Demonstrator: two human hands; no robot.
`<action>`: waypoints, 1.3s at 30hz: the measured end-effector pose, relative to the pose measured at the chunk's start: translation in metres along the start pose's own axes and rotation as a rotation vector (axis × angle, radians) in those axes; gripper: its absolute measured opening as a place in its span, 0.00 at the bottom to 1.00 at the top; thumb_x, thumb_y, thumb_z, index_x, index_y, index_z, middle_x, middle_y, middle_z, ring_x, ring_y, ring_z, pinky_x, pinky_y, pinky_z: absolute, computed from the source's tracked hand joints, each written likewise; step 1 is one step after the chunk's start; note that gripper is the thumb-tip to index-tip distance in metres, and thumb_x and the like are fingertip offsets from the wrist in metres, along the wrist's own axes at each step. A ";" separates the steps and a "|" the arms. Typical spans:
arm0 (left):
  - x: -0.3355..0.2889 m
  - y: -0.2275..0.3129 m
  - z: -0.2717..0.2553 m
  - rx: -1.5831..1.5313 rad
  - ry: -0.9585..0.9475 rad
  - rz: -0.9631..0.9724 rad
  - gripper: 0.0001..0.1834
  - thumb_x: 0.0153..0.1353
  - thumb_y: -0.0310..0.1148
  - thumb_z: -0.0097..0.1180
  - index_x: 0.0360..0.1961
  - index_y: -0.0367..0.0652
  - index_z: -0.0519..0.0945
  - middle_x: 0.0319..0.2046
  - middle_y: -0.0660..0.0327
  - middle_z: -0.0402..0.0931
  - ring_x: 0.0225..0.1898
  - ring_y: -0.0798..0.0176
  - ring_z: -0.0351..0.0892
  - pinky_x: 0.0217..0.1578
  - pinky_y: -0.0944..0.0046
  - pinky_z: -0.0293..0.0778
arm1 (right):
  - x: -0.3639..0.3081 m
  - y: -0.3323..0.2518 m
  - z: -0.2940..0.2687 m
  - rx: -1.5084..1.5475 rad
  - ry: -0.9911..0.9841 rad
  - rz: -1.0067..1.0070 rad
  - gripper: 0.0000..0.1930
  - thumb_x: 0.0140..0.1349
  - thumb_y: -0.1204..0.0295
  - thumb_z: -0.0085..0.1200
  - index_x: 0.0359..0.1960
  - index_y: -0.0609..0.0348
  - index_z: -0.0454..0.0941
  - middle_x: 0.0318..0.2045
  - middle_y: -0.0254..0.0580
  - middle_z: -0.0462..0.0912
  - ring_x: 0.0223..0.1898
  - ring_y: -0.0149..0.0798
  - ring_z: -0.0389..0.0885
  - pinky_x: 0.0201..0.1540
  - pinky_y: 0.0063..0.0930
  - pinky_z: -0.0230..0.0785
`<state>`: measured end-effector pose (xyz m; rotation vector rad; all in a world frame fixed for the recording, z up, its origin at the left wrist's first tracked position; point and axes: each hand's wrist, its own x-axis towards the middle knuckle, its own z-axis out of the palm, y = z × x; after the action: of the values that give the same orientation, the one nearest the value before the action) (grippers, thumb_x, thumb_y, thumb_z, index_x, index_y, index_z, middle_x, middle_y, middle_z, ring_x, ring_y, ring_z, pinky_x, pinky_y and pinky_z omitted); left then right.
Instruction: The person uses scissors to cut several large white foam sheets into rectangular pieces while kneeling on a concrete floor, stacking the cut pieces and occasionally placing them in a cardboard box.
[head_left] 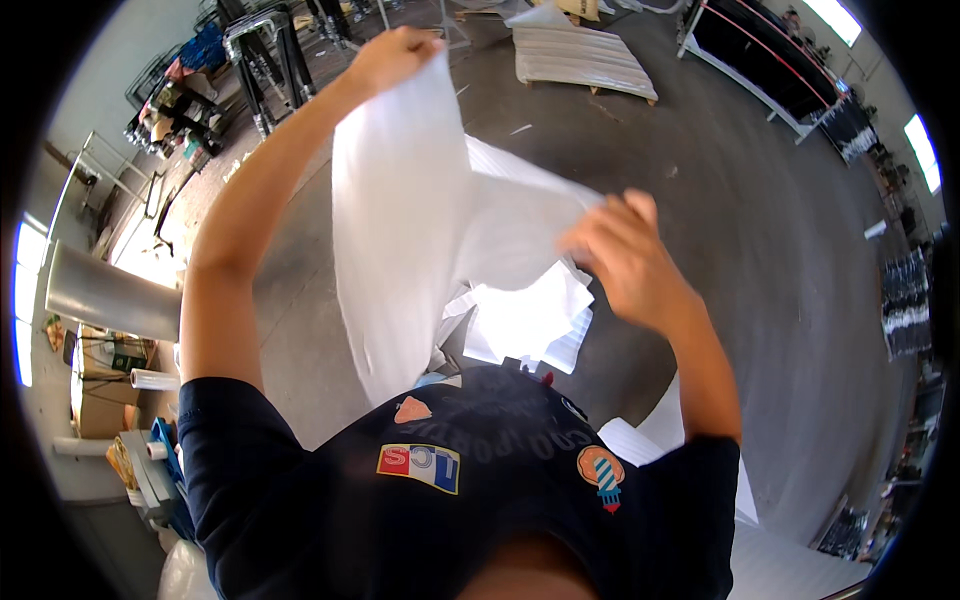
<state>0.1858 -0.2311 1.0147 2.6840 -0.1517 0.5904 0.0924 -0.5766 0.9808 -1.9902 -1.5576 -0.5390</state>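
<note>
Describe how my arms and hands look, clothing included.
Your left hand and right hand are ungloved, with no watch or bracelet visible. Short, plain, very dark navy sleeves leave both forearms bare. Motion blur hides the right hand's finer detail.

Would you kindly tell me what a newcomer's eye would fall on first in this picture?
Most likely the large white sheet left of centre, its top corner held in the raised left hand, with the blurred right hand at its right edge. Next, perhaps, the glaring white pieces near the centre, and the colourful patches on the dark shirt below them.
</note>
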 end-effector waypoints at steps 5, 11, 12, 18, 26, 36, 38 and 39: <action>-0.009 -0.090 -0.063 0.441 0.111 -0.119 0.20 0.60 0.48 0.40 0.40 0.47 0.76 0.32 0.54 0.77 0.36 0.50 0.76 0.39 0.57 0.69 | -0.074 -0.027 -0.031 0.279 -0.266 0.080 0.14 0.36 0.87 0.47 0.21 0.53 0.77 0.20 0.34 0.68 0.27 0.34 0.67 0.40 0.30 0.47; -0.026 -0.162 -0.124 0.738 0.148 -0.370 0.17 0.59 0.46 0.39 0.40 0.54 0.77 0.37 0.56 0.77 0.42 0.51 0.75 0.41 0.52 0.69 | -0.139 -0.032 -0.110 0.346 -0.403 0.528 0.13 0.26 0.85 0.46 0.15 0.53 0.76 0.19 0.32 0.68 0.25 0.35 0.65 0.39 0.28 0.47; -0.023 -0.164 -0.126 0.773 0.140 -0.391 0.17 0.59 0.46 0.39 0.40 0.54 0.77 0.37 0.56 0.77 0.41 0.51 0.75 0.42 0.52 0.68 | -0.140 -0.030 -0.116 0.292 -0.345 0.519 0.12 0.26 0.85 0.46 0.15 0.53 0.75 0.19 0.33 0.68 0.25 0.35 0.65 0.39 0.28 0.48; -0.003 -0.074 -0.063 0.612 -0.038 -0.035 0.17 0.61 0.43 0.38 0.48 0.51 0.70 0.35 0.48 0.75 0.39 0.46 0.75 0.40 0.52 0.70 | -0.063 0.016 -0.082 0.104 -0.033 0.261 0.08 0.36 0.85 0.46 0.19 0.59 0.73 0.21 0.39 0.67 0.27 0.41 0.66 0.38 0.30 0.55; -0.022 0.126 0.030 -0.078 -0.204 0.430 0.11 0.55 0.39 0.50 0.36 0.46 0.69 0.24 0.54 0.77 0.30 0.49 0.76 0.30 0.55 0.70 | 0.038 0.060 0.027 0.748 0.180 0.424 0.08 0.44 0.80 0.58 0.28 0.62 0.75 0.39 0.43 0.74 0.39 0.33 0.72 0.39 0.24 0.64; -0.068 0.090 0.025 -1.063 -0.202 -0.248 0.39 0.51 0.35 0.59 0.60 0.41 0.51 0.47 0.52 0.69 0.48 0.61 0.70 0.46 0.65 0.67 | 0.027 0.060 0.017 0.664 0.475 0.621 0.03 0.47 0.82 0.53 0.25 0.65 0.75 0.23 0.30 0.74 0.25 0.21 0.68 0.28 0.14 0.60; -0.083 0.090 0.044 -1.293 -0.147 -0.311 0.38 0.52 0.31 0.56 0.61 0.43 0.50 0.50 0.51 0.66 0.48 0.61 0.69 0.47 0.65 0.65 | 0.025 0.065 0.017 0.598 0.463 0.623 0.03 0.48 0.81 0.54 0.26 0.64 0.75 0.26 0.30 0.74 0.28 0.22 0.69 0.32 0.15 0.61; -0.086 0.094 0.060 -1.301 -0.086 -0.261 0.36 0.53 0.28 0.54 0.61 0.44 0.50 0.51 0.51 0.64 0.48 0.61 0.70 0.47 0.64 0.65 | 0.024 0.071 0.018 0.567 0.435 0.619 0.04 0.47 0.81 0.55 0.26 0.64 0.75 0.29 0.31 0.74 0.31 0.24 0.70 0.35 0.17 0.61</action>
<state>0.1133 -0.3393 0.9612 1.4214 -0.1344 0.1555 0.1666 -0.5593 0.9693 -1.6383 -0.6705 -0.2138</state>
